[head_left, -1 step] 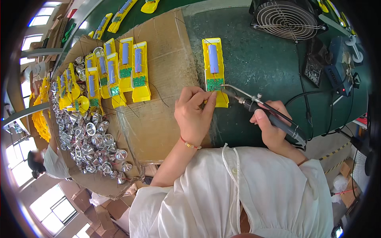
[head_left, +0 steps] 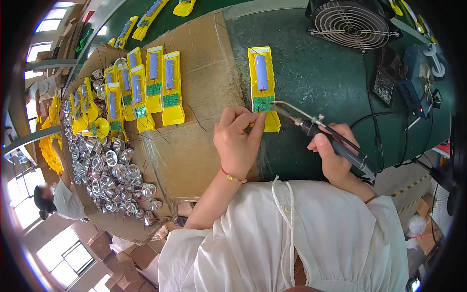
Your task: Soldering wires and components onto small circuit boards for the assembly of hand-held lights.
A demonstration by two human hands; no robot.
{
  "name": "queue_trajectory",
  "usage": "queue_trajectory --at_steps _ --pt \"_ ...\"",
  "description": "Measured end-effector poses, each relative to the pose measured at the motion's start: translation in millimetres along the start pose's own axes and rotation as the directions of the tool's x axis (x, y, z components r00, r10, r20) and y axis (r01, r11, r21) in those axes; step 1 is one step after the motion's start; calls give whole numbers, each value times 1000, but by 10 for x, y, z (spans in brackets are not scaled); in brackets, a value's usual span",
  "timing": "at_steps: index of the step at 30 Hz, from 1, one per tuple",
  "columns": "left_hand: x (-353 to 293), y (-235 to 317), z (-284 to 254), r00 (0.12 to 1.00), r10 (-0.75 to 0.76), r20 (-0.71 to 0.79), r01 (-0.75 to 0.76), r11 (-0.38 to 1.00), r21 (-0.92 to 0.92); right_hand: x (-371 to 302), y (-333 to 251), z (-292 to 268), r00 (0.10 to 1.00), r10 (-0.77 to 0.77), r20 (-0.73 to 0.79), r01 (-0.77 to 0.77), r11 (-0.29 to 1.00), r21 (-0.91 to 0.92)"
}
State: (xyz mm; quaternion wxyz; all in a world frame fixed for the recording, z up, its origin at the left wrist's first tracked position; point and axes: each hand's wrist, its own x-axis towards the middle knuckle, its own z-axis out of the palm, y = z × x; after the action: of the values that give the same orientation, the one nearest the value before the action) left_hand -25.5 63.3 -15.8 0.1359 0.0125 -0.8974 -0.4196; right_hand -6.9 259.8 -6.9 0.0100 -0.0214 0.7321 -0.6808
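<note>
A yellow plastic housing (head_left: 270, 121) lies on the green table top, with a blue cylindrical battery (head_left: 261, 72) and a small green circuit board (head_left: 264, 103) in it. My left hand (head_left: 238, 136) is at the board's lower edge, thumb and index finger pinched together; what is between them is too small to make out. My right hand (head_left: 335, 148) grips a soldering iron (head_left: 335, 144) with a thin metal tube (head_left: 296, 110) running along it. The tube's end is at the right side of the board, and the iron's tip is close by, over the housing.
Several similar yellow housings (head_left: 172, 107) with batteries and boards lie on cardboard (head_left: 204, 73) at left, thin wires sticking out. Beside them is a heap of silver reflector cups (head_left: 119, 170). A fan with a wire guard (head_left: 352, 24) and a blue-grey soldering station (head_left: 413, 92) stand at right. Another person (head_left: 65, 197) is at far left.
My right hand and the soldering iron have shifted very slightly, the iron's tip drawing a little away from the board. My left hand and the housing look unmoved.
</note>
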Motion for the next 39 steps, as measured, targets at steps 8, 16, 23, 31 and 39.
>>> queue_trajectory --at_steps 8,16,23,31,39 --pt "-4 40 8 993 -112 -24 113 993 46 24 56 -46 994 2 -105 12 991 133" --pt "9 70 -17 999 -42 9 42 998 49 66 127 -121 994 -44 -97 58 988 146" --pt "64 232 -319 913 -396 92 406 879 -248 93 149 -292 986 4 -167 28 981 190" --pt "1362 137 145 895 -91 437 32 989 141 155 207 -337 980 79 -183 -49 985 165" --pt "3275 -133 590 994 -32 101 -33 810 586 151 193 -287 980 111 -168 -78 978 192"
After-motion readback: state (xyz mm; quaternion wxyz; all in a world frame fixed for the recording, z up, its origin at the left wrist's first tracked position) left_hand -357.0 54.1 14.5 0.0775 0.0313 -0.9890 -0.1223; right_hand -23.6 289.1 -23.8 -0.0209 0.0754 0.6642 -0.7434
